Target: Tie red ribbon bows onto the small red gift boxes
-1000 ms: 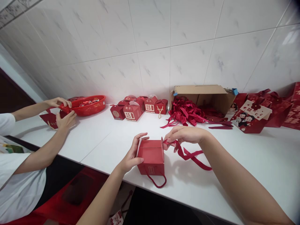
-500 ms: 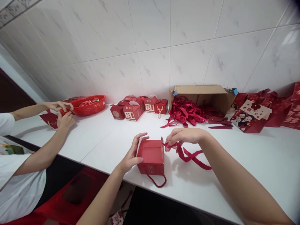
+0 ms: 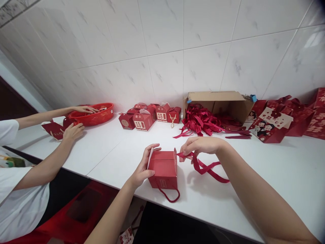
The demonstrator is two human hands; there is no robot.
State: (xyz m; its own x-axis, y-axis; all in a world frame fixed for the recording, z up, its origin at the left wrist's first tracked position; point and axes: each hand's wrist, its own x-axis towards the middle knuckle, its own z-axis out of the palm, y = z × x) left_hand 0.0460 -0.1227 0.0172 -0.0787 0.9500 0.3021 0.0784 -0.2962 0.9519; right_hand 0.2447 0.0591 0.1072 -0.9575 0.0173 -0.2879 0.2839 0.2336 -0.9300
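Red gift box (image 3: 163,165) is sitting toward the near edge of the table (image 3: 106,171). The left hand (image 3: 143,171) is holding its left end, thumb and fingers spread partway around it; the right hand (image 3: 200,145) is pinching a red ribbon (image 3: 205,169) just beside its right end. Beyond, a cardboard box (image 3: 215,96) is spilling tangled ribbons (image 3: 200,119); at far left, a red basin (image 3: 101,120) is holding small packets (image 3: 102,108). The right hand is bending down at the wrist.
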